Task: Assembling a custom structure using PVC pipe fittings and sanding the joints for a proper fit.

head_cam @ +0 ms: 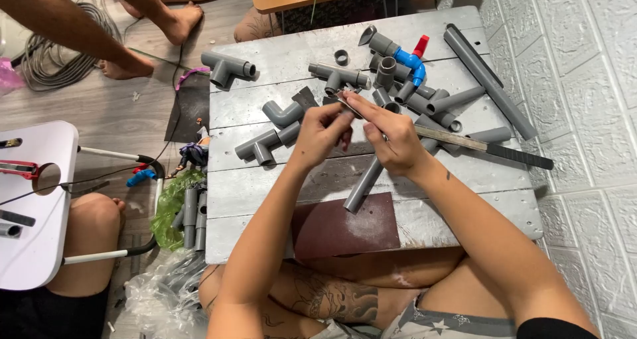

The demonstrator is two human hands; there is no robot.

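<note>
My left hand (pixel 320 132) and my right hand (pixel 388 135) meet over the middle of a low grey plank table (pixel 464 200). Both pinch a small folded piece of dark sandpaper (pixel 348 104) between their fingertips. Just under my right hand lies a straight grey pipe (pixel 363 185), pointing toward me. A long flat metal file (pixel 488 146) with a black handle lies to the right of my right hand. A dark red sheet of sandpaper (pixel 345 227) lies flat at the table's near edge.
Several grey pipe elbows and tees (pixel 271 142) lie scattered over the table, with a blue valve with a red handle (pixel 411 60) and a long grey pipe (pixel 488 79) at the back right. Other people's legs and feet (pixel 133 64) are at left. A white stool (pixel 33 206) stands left.
</note>
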